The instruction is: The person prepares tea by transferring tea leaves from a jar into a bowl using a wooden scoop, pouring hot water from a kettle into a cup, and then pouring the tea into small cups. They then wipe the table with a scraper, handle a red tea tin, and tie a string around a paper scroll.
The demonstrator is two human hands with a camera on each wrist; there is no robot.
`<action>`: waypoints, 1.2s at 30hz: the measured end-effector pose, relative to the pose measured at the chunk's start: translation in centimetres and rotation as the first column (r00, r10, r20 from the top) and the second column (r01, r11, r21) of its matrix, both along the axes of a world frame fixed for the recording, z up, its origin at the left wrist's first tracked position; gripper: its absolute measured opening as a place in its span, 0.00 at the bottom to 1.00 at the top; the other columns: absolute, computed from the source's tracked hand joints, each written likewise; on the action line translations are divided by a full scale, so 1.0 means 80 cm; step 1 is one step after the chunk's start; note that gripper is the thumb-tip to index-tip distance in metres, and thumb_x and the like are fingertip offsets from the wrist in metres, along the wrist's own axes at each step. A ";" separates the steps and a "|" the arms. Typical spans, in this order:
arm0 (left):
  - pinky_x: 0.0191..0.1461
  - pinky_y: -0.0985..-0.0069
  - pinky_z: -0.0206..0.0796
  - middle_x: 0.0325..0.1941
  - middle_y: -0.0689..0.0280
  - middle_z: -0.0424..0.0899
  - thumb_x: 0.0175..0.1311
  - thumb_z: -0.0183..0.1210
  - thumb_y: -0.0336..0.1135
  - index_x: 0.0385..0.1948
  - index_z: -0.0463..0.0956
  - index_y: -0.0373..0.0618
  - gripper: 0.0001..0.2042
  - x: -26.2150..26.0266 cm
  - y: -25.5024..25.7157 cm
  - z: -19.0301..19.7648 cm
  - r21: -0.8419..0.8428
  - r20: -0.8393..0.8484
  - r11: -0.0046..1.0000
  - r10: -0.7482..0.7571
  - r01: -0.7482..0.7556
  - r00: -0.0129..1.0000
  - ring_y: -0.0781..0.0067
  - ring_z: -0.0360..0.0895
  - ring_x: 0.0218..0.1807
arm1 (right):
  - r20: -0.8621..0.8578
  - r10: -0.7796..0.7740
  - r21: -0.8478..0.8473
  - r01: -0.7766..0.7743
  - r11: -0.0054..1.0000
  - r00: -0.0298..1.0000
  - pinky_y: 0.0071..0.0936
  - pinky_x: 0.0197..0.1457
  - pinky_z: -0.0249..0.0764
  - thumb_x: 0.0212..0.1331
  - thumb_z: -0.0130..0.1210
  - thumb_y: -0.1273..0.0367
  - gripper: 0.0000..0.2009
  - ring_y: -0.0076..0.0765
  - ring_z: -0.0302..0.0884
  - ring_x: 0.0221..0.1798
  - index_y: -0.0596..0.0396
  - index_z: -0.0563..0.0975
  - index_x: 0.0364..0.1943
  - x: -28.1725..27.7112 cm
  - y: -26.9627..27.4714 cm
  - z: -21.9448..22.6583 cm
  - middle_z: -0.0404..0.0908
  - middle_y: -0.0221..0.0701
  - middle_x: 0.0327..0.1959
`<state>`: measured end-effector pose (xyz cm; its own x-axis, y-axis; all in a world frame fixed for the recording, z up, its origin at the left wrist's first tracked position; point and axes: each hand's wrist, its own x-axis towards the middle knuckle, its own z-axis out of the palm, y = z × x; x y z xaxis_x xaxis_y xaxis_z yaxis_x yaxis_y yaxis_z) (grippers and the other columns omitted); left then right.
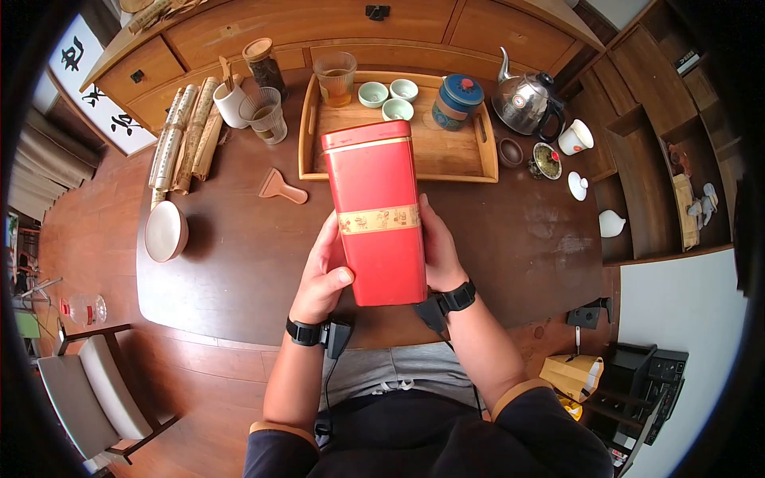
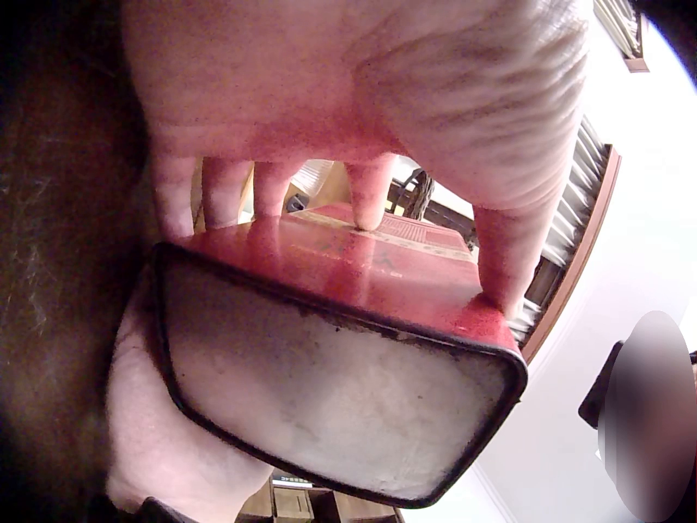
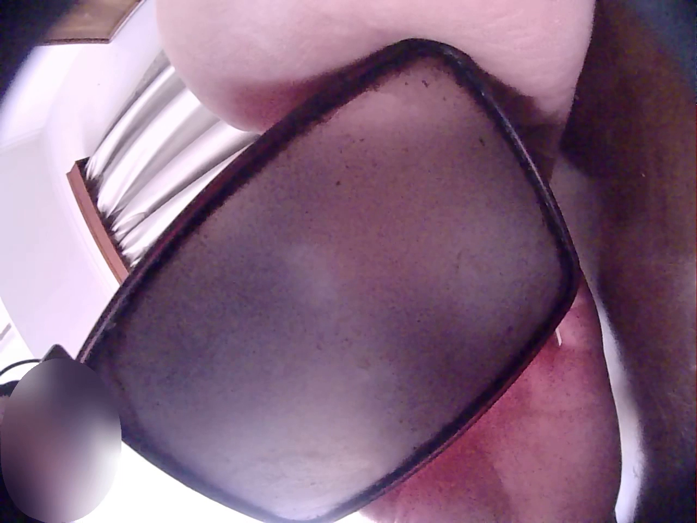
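Note:
Both hands hold a tall red tea tin in front of the body, over the near half of the table. A gold band with small pictures runs round it, and its lid is on. At its left side, my left hand grips it with the thumb near the front edge. My right hand clasps the opposite side, its fingers partly hidden behind the tin. The left wrist view shows the tin's dull metal base below several fingertips on its red wall. In the right wrist view the base fills most of the picture.
Beyond the tin, a wooden tray bears pale green cups, a glass and a blue canister. A steel kettle and a lidless gaiwan stand right. Scrolls, a bowl and a brown scraper-shaped tool lie left.

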<state>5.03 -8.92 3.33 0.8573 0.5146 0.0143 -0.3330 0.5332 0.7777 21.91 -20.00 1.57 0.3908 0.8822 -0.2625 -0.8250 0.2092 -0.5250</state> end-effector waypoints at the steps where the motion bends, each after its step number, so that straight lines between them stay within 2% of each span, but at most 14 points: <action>1: 0.84 0.62 0.48 0.81 0.59 0.64 0.49 0.79 0.53 0.81 0.50 0.38 0.60 0.000 0.000 0.001 0.001 -0.002 1.000 0.000 0.000 1.000 0.63 0.59 0.82 | -0.019 0.000 0.001 0.000 1.000 1.000 0.31 0.68 0.74 0.83 0.42 0.50 0.26 0.29 0.81 0.62 0.59 0.77 0.63 0.000 0.000 -0.001 0.83 0.34 0.62; 36: 0.84 0.62 0.47 0.81 0.58 0.63 0.47 0.82 0.57 0.81 0.49 0.39 0.63 0.004 0.000 0.004 0.013 0.000 1.000 -0.001 0.001 1.000 0.63 0.58 0.83 | 0.010 0.003 -0.034 -0.003 0.999 1.000 0.30 0.64 0.76 0.84 0.37 0.49 0.27 0.27 0.83 0.57 0.58 0.80 0.59 -0.001 0.002 0.003 0.86 0.32 0.57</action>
